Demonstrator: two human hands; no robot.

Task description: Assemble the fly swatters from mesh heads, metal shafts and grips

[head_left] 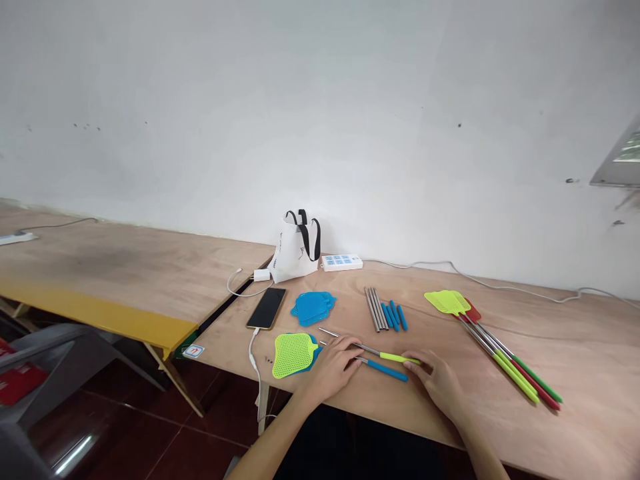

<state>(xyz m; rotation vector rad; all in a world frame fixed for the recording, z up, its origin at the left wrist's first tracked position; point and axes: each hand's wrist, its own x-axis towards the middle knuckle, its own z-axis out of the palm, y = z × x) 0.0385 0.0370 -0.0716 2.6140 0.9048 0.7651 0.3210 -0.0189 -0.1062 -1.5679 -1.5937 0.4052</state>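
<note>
A metal rod with a yellow grip [393, 357] lies across the front of the table between my hands. The fingers of my left hand [336, 363] close on its metal part, and my right hand [440, 379] pinches the end of the yellow grip. Just below it, a second rod with a blue grip [387, 371] passes partly under my left fingers. Left of that hand, a yellow-green fly swatter head [293, 355] rests on blue ones. More blue swatter heads [313, 308] are stacked behind. Several bare metal tubes [376, 310] and loose blue grips [395, 316] lie further back.
Assembled fly swatters [510, 363] with yellow, red and green grips lie at right. A phone [267, 308] on a white cable lies at left. A white bag [295, 252] and a power strip [342, 262] stand by the wall. Another table [125, 267] adjoins at left.
</note>
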